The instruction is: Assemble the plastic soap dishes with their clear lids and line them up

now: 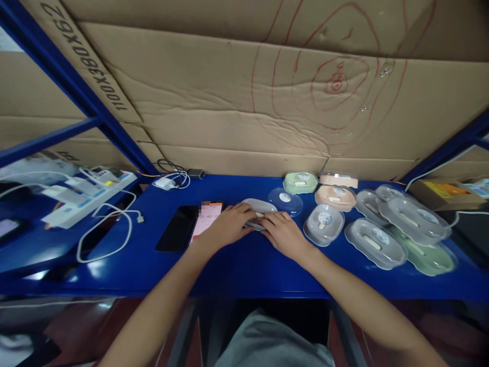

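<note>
A shallow grey plastic dish, rounded like a soap dish, lies on the blue table in front of me with a small cream piece inside. My left hand grips its left side with bent fingers. From the right, my right hand holds the near right edge, its fingers curled over the rim. Both hands cover much of the dish. Just behind my right hand rests a clear lid with a round label. To its right stands a grey lidded dish.
More lidded dishes stand on the right: green, peach and several grey, some stacked. Left of my hands lie a black phone and a phone showing a timer. Power strips and white cables occupy the far left.
</note>
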Demonstrator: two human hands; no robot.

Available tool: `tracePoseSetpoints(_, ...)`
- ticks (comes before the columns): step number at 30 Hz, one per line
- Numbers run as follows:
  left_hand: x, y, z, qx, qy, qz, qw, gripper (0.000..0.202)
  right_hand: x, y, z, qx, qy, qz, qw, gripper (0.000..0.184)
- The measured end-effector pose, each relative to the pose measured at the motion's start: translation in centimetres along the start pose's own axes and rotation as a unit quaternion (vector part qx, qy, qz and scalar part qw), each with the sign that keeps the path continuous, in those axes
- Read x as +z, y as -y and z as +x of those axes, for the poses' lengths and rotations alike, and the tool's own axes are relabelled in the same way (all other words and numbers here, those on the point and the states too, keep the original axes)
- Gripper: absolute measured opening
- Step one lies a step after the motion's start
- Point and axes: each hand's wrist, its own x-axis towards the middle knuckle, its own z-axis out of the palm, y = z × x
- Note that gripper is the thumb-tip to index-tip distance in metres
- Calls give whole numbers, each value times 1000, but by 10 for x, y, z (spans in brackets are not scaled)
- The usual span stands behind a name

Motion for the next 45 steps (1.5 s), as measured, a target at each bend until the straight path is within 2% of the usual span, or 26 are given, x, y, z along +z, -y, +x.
tracePoseSetpoints(3, -10, 12, 9, 12, 13, -38, 999, 18, 0, -3, 0, 0, -3, 2, 1000, 22)
tracePoseSetpoints(6, -24, 34, 3, -15, -14, -68, 997, 24, -4, -9, 0, 12, -15, 3, 1000, 30)
tracePoseSetpoints(10, -34, 81, -22, -178, -90, -43, 979, 36, -6, -18, -1, 101, -43, -73, 991, 45)
tracePoseSetpoints(12, -32, 101, -35, -254, -96, -24, 962, 44, -5, -22, -2, 156, -42, -127, 979, 50)
tracePoseSetpoints(14, -29, 114, -43, -292, -80, -21, 953, 54, -4, -23, -3, 192, -33, -161, 968, 54)
tracePoseSetpoints(19, -26, 120, -47, -296, -30, -43, 954, 67, -3, -22, -4, 202, -12, -176, 963, 56)
tracePoseSetpoints(24, -30, 124, -50, -285, -28, -66, 956, 73, -1, -23, -6, 214, 15, -178, 960, 55)
tracePoseSetpoints(27, -32, 123, -48, -257, -63, -74, 962, 69, 1, -25, -7, 212, 27, -181, 960, 54)
tracePoseSetpoints(29, -32, 115, -41, -230, -96, -76, 965, 64, 1, -25, -7, 210, 29, -180, 960, 56)
tracePoseSetpoints(33, -27, 78, -23, -154, -127, -86, 976, 51, 0, -23, -5, 223, 24, -182, 958, 57)
tracePoseSetpoints(36, -18, 45, -12, -63, -104, -96, 988, 41, 1, -21, -3, 255, 30, -194, 947, 59)
tracePoseSetpoints(39, -8, 27, -8, 3, -68, -90, 994, 26, 2, -22, -3, 267, 49, -197, 942, 57)
tracePoseSetpoints(42, -1, 26, -6, 10, -51, -90, 995, 14, 2, -24, -2, 262, 58, -187, 945, 58)
tracePoseSetpoints(45, 3, 31, -6, 10, -43, -100, 994, 12, 1, -24, -2, 258, 57, -181, 947, 62)
